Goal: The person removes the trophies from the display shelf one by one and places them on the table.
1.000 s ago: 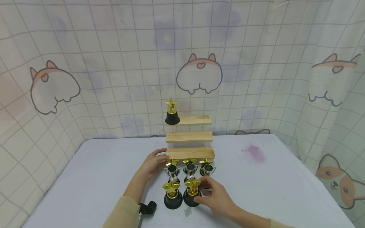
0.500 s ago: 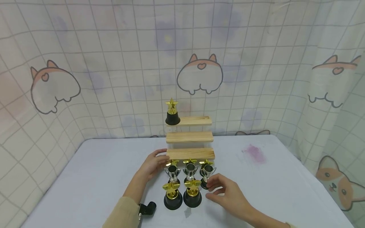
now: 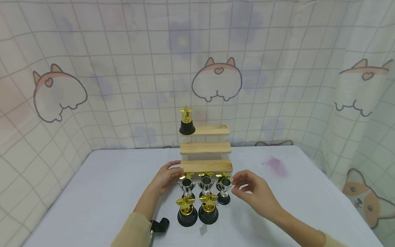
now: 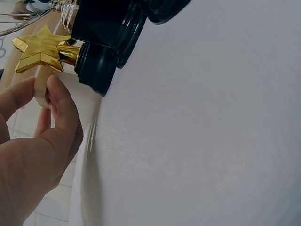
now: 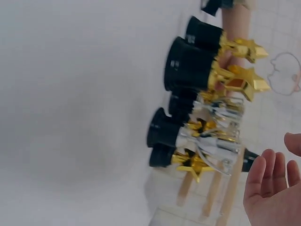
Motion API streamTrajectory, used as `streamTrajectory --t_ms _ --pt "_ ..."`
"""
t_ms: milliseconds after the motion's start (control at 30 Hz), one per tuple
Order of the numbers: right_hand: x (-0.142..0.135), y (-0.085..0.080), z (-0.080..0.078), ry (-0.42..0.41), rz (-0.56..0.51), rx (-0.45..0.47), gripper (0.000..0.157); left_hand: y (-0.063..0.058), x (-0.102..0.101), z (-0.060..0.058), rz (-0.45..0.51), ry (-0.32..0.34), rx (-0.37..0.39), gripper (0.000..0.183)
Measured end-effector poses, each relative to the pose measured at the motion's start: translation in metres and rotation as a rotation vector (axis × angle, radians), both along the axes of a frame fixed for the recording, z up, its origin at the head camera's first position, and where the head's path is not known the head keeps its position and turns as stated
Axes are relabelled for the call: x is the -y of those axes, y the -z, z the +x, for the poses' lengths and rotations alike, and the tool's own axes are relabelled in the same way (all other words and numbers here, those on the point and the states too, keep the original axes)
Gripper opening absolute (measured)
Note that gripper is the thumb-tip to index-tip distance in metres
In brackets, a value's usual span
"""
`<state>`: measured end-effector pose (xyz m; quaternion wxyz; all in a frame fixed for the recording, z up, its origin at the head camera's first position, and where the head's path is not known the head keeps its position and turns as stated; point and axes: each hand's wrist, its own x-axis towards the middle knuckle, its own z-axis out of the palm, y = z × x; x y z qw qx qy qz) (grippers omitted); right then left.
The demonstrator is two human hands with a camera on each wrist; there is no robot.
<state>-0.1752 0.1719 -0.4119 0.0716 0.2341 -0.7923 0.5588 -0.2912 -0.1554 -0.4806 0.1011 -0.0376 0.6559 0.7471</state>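
My left hand [image 3: 166, 176] pinches the left end of the lowest board of a three-tier wooden shelf [image 3: 206, 166]; the left wrist view shows thumb and finger on either side of the board end [image 4: 41, 87]. Beside the right-hand silver cup trophy [image 3: 224, 187], my right hand [image 3: 257, 193] hovers with loosely bent fingers, holding nothing. Two gold star trophies on black bases, a left one [image 3: 186, 216] and a right one [image 3: 208, 214], stand frontmost. Behind them is a row of silver cups [image 3: 186, 185], partly hiding more star trophies [image 3: 223, 176] against the shelf.
One gold star trophy [image 3: 186, 125] stands at the left end of the top board [image 3: 213, 130]. The middle board [image 3: 205, 148] is bare. A black device [image 3: 160, 225] is at the left wrist. A white cloth [image 3: 277, 206] with a pink stain [image 3: 274, 166] covers the table.
My right hand has let go of the front right star trophy and moved right and farther back, beside the right-hand silver cup. My left hand has stayed at the shelf.
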Motion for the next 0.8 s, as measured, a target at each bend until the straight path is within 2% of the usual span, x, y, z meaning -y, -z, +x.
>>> streamTrajectory --t_ms 133,300,567,800 --pt "0.000 -0.007 -0.007 -0.001 -0.042 -0.056 0.025 -0.001 0.000 0.000 -0.008 0.001 0.003 0.053" --pt "0.004 -0.014 -0.015 -0.008 -0.051 -0.072 0.024 -0.001 -0.001 -0.001 -0.014 0.004 -0.003 0.054" --pt "0.010 -0.023 -0.029 0.011 -0.029 -0.014 0.022 -0.004 -0.001 0.001 -0.026 -0.004 -0.004 0.054" --pt "0.014 -0.029 -0.046 0.006 -0.065 0.060 0.023 -0.002 -0.001 0.000 -0.021 0.005 -0.001 0.055"
